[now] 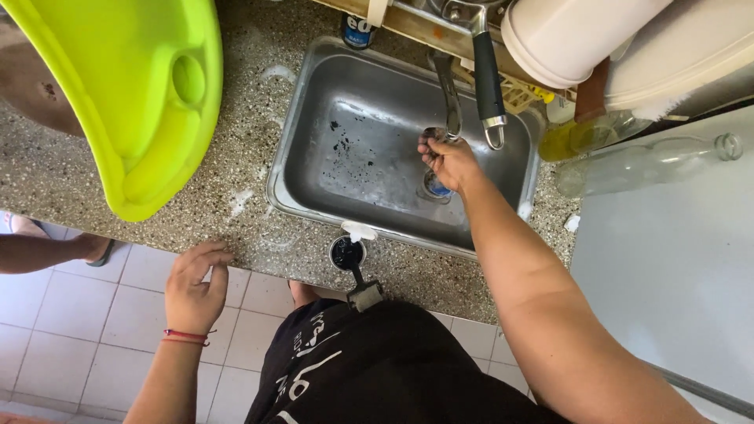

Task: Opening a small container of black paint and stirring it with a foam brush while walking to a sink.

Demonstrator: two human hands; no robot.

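Observation:
My right hand (446, 159) reaches into the steel sink (353, 118), fingers curled under the spout of the tap (449, 94), above the drain (434, 187). Whether it holds anything I cannot tell. My left hand (196, 286) hangs open beside the front edge of the speckled stone counter (251, 204), holding nothing; a red string circles its wrist. Dark specks lie on the sink floor. A small round black strainer with a handle (348, 255) rests on the counter edge in front of the sink.
A large lime-green plastic tub (133, 94) leans on the counter at left. Behind the sink are a black-handled pan (487, 78), white containers (581, 31), a yellowish bottle (585, 137) and a clear glass bottle (644, 163). Another person's arm (47, 251) shows at the left edge.

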